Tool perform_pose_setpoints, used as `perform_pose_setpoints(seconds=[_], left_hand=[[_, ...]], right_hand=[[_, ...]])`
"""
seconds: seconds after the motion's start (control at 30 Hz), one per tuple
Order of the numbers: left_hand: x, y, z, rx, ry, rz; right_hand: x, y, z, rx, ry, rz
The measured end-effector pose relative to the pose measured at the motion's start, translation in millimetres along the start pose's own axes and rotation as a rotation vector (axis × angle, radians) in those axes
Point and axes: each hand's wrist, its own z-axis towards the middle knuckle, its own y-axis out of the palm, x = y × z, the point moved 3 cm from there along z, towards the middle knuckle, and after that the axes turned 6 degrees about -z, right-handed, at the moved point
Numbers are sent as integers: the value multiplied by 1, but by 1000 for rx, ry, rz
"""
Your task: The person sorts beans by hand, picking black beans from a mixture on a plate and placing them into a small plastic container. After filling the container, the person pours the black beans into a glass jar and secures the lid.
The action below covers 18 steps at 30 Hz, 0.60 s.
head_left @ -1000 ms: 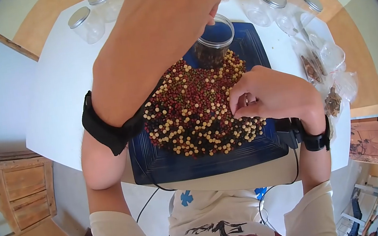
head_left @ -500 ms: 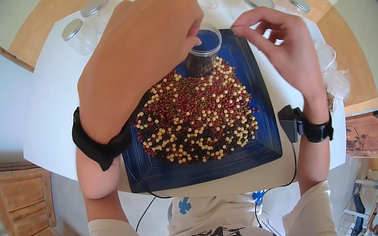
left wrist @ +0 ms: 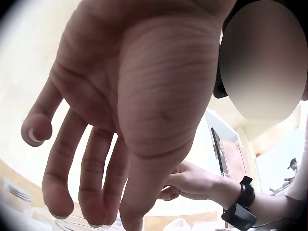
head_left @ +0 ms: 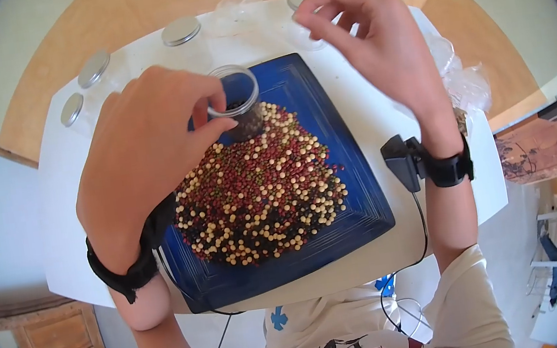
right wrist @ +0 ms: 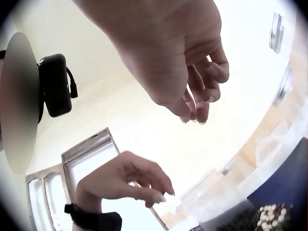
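Note:
On the blue square tray (head_left: 359, 195) lies a heap of mixed beans (head_left: 259, 190): cream, red, green and black. A clear open jar (head_left: 244, 101) with dark beans at its bottom stands at the heap's far edge. My left hand (head_left: 146, 131) hovers by the jar's left rim, thumb and forefinger apart. In the left wrist view its fingers (left wrist: 57, 192) hang loosely with nothing held. My right hand (head_left: 374, 42) is raised to the right of the jar. Its thumb and forefinger tips come together; I cannot tell whether a small bean sits between them.
Silver-lidded clear jars stand along the table's far side, one lid (head_left: 180, 30) beyond the open jar and another lid (head_left: 93, 69) at the left. Clear plastic bags (head_left: 468, 89) lie at the right edge. A black cable (head_left: 422, 239) runs from the right wrist camera.
My right hand has risen from the bean heap to beyond the tray's right side. My left thumb and forefinger, closer together before, have parted over the jar. The head view has turned right.

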Motion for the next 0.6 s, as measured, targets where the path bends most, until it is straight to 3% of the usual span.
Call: perform_pose_setpoints(seconds=[0.03, 0.1, 0.23, 0.3, 0.4, 0.5, 0.6], left_hand=[[2, -2, 1, -4, 16, 4], [3, -2, 2, -122, -105, -45], [0, -9, 4, -142, -150, -54], [-11, -17, 0, 72, -137, -103], [-31, -22, -2, 90, -110, -15], [-48, -14, -8, -27, -180, -20], [-52, -3, -4, -168, -217, -26]], right_hand=[[6, -9, 2, -3, 16, -20], [21, -21, 4, 43, 25, -48], [37, -41, 3, 61, 78, -80], [37, -42, 2, 47, 102, -64], [29, -42, 1, -45, 106, -31], [24, -39, -2, -146, 146, -32], [27, -32, -9, -303, 9, -33]])
